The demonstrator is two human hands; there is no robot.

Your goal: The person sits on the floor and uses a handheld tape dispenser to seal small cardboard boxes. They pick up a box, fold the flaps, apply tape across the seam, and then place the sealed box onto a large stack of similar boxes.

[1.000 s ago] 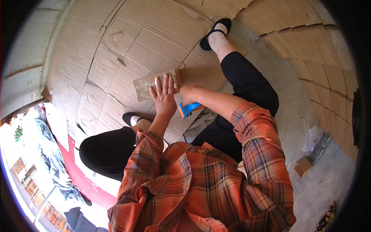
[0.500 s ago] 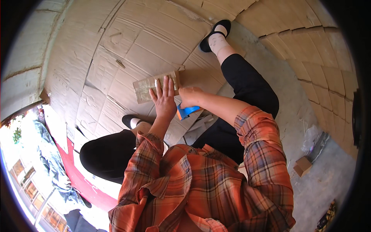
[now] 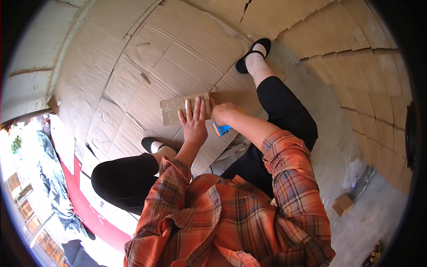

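A small brown cardboard box with shiny clear tape along its top lies on the flattened cardboard between my feet. My left hand rests flat on the near right part of its top, fingers spread. At the box's right end is my right hand, its fingertips close against that end face. That hand is closed around a blue and orange tape dispenser, mostly hidden under the palm and wrist. Whether tape runs from it to the box cannot be made out.
Flattened cardboard sheets cover the floor. Stacked cardboard rises at the right. A small open carton and clear plastic wrap lie on the concrete at right. My legs spread on both sides of the box.
The whole view has shifted slightly. My right hand has turned at the box's right end, with its fingers now nearer the end face and less of the dispenser showing. My left hand stays on top.
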